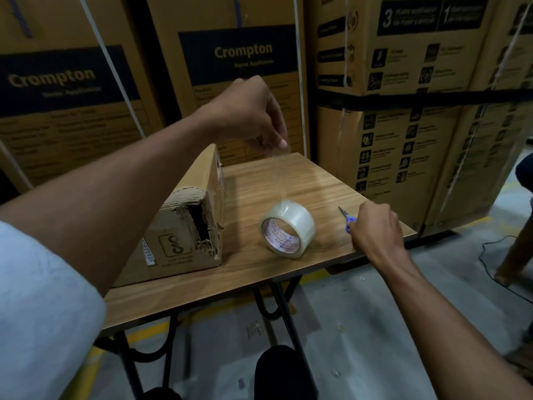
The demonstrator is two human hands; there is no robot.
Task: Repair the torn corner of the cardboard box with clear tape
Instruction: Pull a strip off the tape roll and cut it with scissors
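A small cardboard box (pixel 184 223) lies on the wooden table (pixel 259 272), its near right corner torn open into a ragged hole. To its right stands a roll of clear tape (pixel 288 232) on edge. A strip of tape (pixel 279 174) runs straight up from the roll to my left hand (pixel 253 116), which pinches its free end above the table. My right hand (pixel 375 229) rests at the table's right edge, its fingers closed on blue-handled scissors (pixel 347 220) whose blades point up and left.
Tall printed cartons (pixel 403 111) stack close behind and to the right of the table. The table has black folding legs (pixel 288 319). Below is grey floor with yellow lines, and a black cable (pixel 490 255) lies at the right. My dark knee (pixel 282 370) sits under the front edge.
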